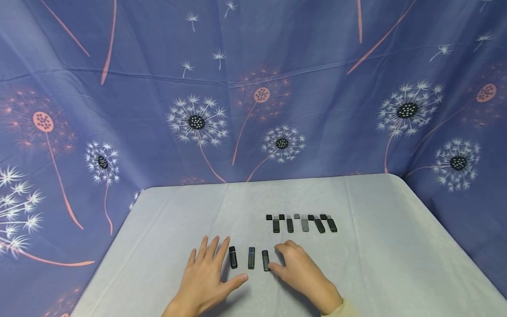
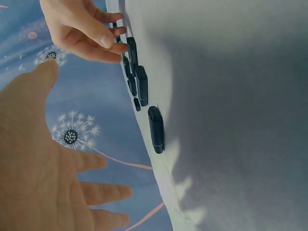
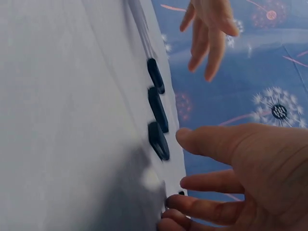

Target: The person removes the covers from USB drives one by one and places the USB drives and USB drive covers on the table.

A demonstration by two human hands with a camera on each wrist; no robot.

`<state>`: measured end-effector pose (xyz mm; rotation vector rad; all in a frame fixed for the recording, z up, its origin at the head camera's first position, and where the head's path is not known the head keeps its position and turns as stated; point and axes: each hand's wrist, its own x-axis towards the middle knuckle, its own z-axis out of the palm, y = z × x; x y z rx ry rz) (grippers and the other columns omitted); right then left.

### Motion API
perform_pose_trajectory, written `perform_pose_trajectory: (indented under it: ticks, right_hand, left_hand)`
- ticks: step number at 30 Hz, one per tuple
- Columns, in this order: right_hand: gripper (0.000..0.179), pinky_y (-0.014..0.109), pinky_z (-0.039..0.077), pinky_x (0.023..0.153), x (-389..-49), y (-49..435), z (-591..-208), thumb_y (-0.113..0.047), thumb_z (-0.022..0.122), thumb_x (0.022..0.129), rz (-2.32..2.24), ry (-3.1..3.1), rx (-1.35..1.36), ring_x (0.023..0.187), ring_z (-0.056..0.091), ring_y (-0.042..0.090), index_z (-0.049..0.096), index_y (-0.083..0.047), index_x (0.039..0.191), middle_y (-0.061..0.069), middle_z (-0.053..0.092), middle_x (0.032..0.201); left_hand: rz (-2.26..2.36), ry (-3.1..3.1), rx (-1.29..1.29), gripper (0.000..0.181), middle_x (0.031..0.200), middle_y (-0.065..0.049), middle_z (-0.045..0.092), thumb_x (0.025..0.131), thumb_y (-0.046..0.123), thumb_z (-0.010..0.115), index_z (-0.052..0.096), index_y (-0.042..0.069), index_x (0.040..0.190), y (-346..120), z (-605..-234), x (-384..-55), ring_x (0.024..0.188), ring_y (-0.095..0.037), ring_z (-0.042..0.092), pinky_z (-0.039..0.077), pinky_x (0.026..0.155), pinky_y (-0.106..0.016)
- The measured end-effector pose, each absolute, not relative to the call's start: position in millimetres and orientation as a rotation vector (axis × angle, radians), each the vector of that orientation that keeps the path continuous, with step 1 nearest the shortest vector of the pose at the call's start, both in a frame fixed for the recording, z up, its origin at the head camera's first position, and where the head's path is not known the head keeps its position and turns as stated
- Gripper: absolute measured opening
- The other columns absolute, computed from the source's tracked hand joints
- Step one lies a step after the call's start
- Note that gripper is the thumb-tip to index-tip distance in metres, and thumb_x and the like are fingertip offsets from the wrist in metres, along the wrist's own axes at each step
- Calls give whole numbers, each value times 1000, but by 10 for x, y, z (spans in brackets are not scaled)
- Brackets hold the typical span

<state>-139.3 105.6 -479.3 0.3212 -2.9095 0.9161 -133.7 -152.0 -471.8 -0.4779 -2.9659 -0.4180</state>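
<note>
Three dark capped USB sticks stand in a loose row on the table: a left one (image 1: 233, 257), a middle one with a blue band (image 1: 251, 258) and a right one (image 1: 265, 260). My left hand (image 1: 206, 277), fingers spread, hovers just left of the row and holds nothing; the left wrist view shows its palm (image 2: 43, 173) above the table's level. On the other side, my right hand (image 1: 299, 268) has loosely bent fingers, its thumb tip at the right stick's edge in the head view. A gap shows between thumb (image 3: 207, 142) and fingers in the right wrist view.
Farther back lie several uncapped USB sticks, most black like this one (image 1: 276, 225) and one grey (image 1: 305, 224), each with a small cap (image 1: 269, 217) near its plug end. A white cloth covers the table (image 1: 158, 229). A blue dandelion-print curtain (image 1: 328, 110) hangs around it.
</note>
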Motion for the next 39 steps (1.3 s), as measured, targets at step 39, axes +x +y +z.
perform_pose_trajectory:
  ticks: [39]
  right_hand:
    - [37,28,36,46,-1437,583,-4895,-7,85,78,1014,-2871,-51,51,45,12,52,-13,61,-3,51,56]
  left_hand:
    - [-489,-2977,-437,92,148,-16,57,87,81,57,50,17,153,-1370,-4719,-1133,146,-47,41,38,108,-73]
